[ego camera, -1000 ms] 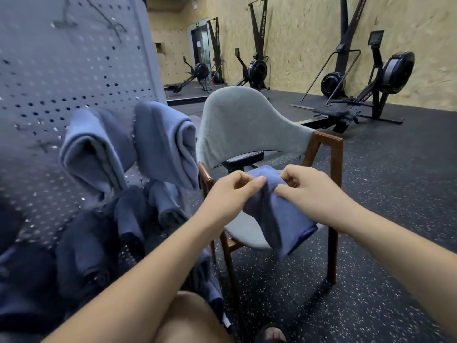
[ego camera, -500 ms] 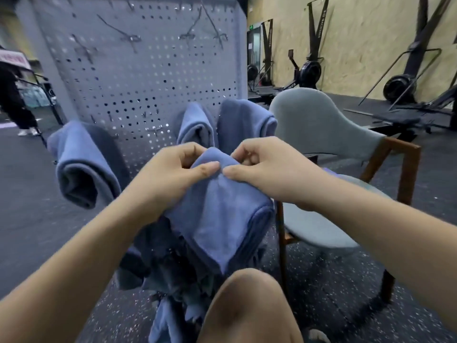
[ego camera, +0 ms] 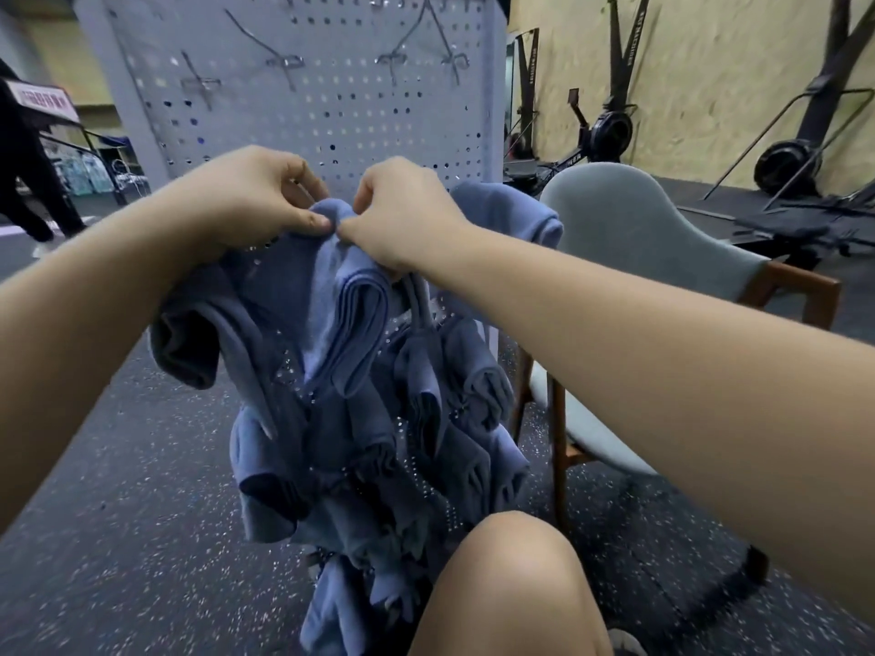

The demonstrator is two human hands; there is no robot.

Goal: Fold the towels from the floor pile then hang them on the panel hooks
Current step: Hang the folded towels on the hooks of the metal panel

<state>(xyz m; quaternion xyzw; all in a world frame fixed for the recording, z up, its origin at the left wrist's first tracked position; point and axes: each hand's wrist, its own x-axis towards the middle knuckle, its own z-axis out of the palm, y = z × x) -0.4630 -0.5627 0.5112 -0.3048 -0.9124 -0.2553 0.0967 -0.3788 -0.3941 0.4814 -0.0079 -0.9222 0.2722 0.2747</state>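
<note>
1. Against the pegboard panel (ego camera: 303,111), the left hand (ego camera: 246,201) and right hand (ego camera: 402,215) both pinch the top fold of a folded blue towel (ego camera: 345,300).
2. Other blue towels (ego camera: 426,409) hang below and beside it.
3. A grey chair (ego camera: 634,239) stands just right of the panel.

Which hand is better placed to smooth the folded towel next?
Probably the right hand: it sits over the hanging layers of the folded towel; the left hand pinches its top from farther left.
</note>
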